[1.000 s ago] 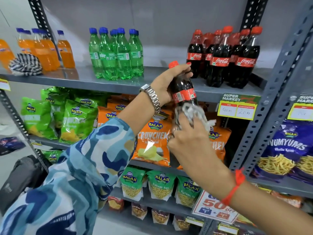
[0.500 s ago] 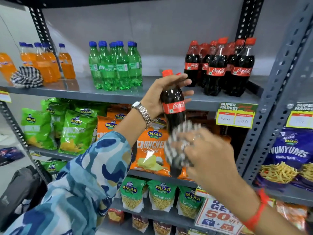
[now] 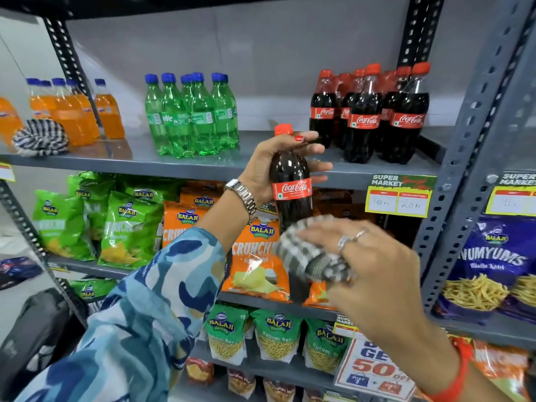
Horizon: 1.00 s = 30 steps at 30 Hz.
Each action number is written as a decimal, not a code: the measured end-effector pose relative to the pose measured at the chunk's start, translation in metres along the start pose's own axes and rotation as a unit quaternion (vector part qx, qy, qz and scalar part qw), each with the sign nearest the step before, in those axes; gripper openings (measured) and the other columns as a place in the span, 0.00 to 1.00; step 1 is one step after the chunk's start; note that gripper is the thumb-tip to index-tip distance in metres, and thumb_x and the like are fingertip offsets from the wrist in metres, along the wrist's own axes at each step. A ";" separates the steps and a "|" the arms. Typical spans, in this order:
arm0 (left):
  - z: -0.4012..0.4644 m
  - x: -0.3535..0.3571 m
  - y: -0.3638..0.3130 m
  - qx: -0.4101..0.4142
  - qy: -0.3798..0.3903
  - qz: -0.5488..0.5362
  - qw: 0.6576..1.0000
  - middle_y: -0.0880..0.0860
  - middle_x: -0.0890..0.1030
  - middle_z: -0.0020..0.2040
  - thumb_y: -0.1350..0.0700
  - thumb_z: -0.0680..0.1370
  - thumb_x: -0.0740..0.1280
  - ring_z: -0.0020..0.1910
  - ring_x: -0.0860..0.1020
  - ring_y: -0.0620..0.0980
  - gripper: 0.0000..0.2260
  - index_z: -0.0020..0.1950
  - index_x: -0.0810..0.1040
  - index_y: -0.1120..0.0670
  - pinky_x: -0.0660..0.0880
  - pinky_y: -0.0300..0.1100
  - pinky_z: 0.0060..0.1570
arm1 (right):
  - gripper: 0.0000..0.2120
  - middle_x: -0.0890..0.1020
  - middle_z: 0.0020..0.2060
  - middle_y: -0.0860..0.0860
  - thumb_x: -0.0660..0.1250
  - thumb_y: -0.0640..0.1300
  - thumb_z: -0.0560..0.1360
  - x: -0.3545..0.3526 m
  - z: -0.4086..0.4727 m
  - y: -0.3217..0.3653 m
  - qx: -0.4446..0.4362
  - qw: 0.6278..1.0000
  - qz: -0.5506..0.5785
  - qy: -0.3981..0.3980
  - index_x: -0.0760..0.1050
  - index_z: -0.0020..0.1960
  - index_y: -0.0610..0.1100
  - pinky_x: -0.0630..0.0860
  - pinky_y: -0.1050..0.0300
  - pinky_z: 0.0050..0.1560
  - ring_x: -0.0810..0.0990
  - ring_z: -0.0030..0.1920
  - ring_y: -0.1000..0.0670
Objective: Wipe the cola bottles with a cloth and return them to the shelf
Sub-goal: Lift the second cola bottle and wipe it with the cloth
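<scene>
One Coca-Cola bottle (image 3: pixel 291 187) stood upright in the air in front of the shelving, gripped around its upper body by the left hand (image 3: pixel 268 166), fingers curled over the shoulder just under the red cap. Below that hand, the right hand (image 3: pixel 368 268) pressed a bunched grey-and-white striped cloth (image 3: pixel 307 253) against the bottle's lower part; the cloth and the hand hid the bottle's base, and motion blur softened the fingers. The right hand was closed loosely on the cloth, with rings on two fingers.

Just behind and to the right of the left hand, a cluster of Coca-Cola bottles (image 3: pixel 368 114) stood on the grey metal shelf (image 3: pixel 203 166); the rear ones were hidden, so their count was unclear. To the left of the hand stood green Sprite bottles (image 3: pixel 191 117), and farther left orange soda bottles (image 3: pixel 69 111), cut off at the frame edge, beside a second striped cloth (image 3: pixel 40 137). Beneath both hands sat Balaji snack bags (image 3: pixel 130 227), several partly covered by the patterned blue sleeve (image 3: pixel 150 320).
</scene>
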<state>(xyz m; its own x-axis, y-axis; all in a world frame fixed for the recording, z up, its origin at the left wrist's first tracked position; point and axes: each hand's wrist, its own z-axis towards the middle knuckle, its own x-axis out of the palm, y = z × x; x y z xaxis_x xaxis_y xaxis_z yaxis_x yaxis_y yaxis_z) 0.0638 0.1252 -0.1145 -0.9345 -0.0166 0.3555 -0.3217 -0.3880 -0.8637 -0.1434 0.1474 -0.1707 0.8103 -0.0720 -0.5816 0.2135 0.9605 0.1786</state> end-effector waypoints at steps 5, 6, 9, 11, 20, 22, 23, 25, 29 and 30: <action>0.004 0.001 0.004 -0.001 -0.014 -0.010 1.000 0.49 0.82 0.30 0.57 0.69 0.59 0.33 0.82 0.55 0.12 0.35 0.83 0.54 0.80 0.48 0.39 | 0.27 0.84 0.45 0.55 0.62 0.41 0.54 0.009 0.000 -0.007 0.046 0.994 -0.057 0.075 0.83 0.51 0.51 0.71 0.65 0.30 0.82 0.41 0.51; 0.004 0.000 0.003 -0.001 -0.018 -0.006 1.000 0.49 0.82 0.30 0.57 0.69 0.59 0.33 0.82 0.55 0.12 0.35 0.83 0.54 0.80 0.48 0.39 | 0.25 0.84 0.39 0.57 0.61 0.42 0.52 0.008 -0.006 -0.007 0.044 0.991 -0.067 0.105 0.84 0.46 0.53 0.66 0.68 0.26 0.81 0.34 0.52; 0.006 -0.004 0.004 -0.003 -0.036 -0.010 0.999 0.50 0.82 0.31 0.58 0.71 0.60 0.33 0.82 0.55 0.11 0.36 0.82 0.54 0.79 0.50 0.40 | 0.25 0.84 0.35 0.59 0.60 0.43 0.52 0.002 -0.013 -0.007 0.022 0.995 -0.037 0.086 0.84 0.45 0.56 0.70 0.67 0.25 0.79 0.30 0.55; 0.010 -0.004 0.006 -0.002 -0.046 -0.006 0.999 0.50 0.82 0.31 0.59 0.73 0.59 0.33 0.82 0.56 0.13 0.36 0.83 0.55 0.79 0.50 0.41 | 0.25 0.85 0.45 0.55 0.60 0.41 0.58 0.000 -0.002 -0.005 0.009 1.000 -0.009 0.012 0.83 0.52 0.52 0.79 0.62 0.38 0.82 0.41 0.53; 0.024 -0.003 0.007 -0.021 -0.037 0.031 0.999 0.51 0.84 0.34 0.59 0.75 0.59 0.34 0.83 0.55 0.13 0.39 0.83 0.55 0.78 0.51 0.46 | 0.18 0.83 0.37 0.57 0.55 0.45 0.58 0.008 0.005 -0.008 -0.009 0.983 -0.111 0.144 0.82 0.38 0.52 0.69 0.64 0.23 0.81 0.37 0.51; 0.026 -0.003 0.008 -0.030 -0.037 0.047 0.998 0.52 0.84 0.36 0.58 0.76 0.57 0.36 0.83 0.55 0.15 0.38 0.83 0.55 0.79 0.49 0.44 | 0.22 0.84 0.46 0.56 0.58 0.43 0.59 -0.002 0.021 -0.008 -0.019 0.997 -0.073 0.023 0.83 0.47 0.52 0.76 0.58 0.27 0.82 0.45 0.51; 0.027 -0.001 0.009 -0.041 -0.032 0.060 0.997 0.52 0.85 0.37 0.57 0.77 0.57 0.37 0.83 0.53 0.16 0.38 0.83 0.55 0.80 0.47 0.44 | 0.24 0.84 0.50 0.55 0.60 0.42 0.60 -0.006 0.034 -0.008 -0.021 0.997 -0.073 -0.021 0.82 0.53 0.51 0.78 0.57 0.31 0.81 0.49 0.49; 0.029 0.004 0.012 -0.063 -0.021 0.076 0.995 0.52 0.85 0.40 0.52 0.78 0.56 0.40 0.82 0.50 0.18 0.38 0.83 0.54 0.79 0.44 0.46 | 0.26 0.82 0.56 0.50 0.59 0.40 0.63 -0.003 0.055 -0.010 -0.027 0.993 -0.109 -0.038 0.79 0.59 0.48 0.78 0.56 0.41 0.79 0.55 0.46; 0.034 0.004 0.018 -0.034 -0.013 0.073 0.997 0.52 0.85 0.44 0.46 0.76 0.57 0.43 0.83 0.54 0.18 0.39 0.83 0.54 0.77 0.51 0.52 | 0.21 0.83 0.54 0.47 0.69 0.38 0.58 0.020 0.028 -0.010 -0.026 0.979 -0.175 0.098 0.82 0.51 0.46 0.79 0.53 0.41 0.80 0.54 0.43; 0.036 0.001 0.018 -0.023 -0.010 0.072 0.997 0.52 0.85 0.45 0.45 0.73 0.60 0.44 0.83 0.56 0.16 0.40 0.83 0.53 0.75 0.54 0.55 | 0.19 0.83 0.52 0.49 0.72 0.39 0.57 0.022 0.018 -0.006 -0.029 0.967 -0.183 0.173 0.83 0.48 0.47 0.78 0.55 0.37 0.80 0.52 0.44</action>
<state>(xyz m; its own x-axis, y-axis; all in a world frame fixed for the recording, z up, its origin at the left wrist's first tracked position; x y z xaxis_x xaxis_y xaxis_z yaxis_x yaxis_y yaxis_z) 0.0622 0.0854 -0.1168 -0.9683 -0.0872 0.2339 -0.1922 -0.3376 -0.9215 -0.1175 0.1354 -0.1702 0.4529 -0.3253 -0.8301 0.4124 0.9019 -0.1284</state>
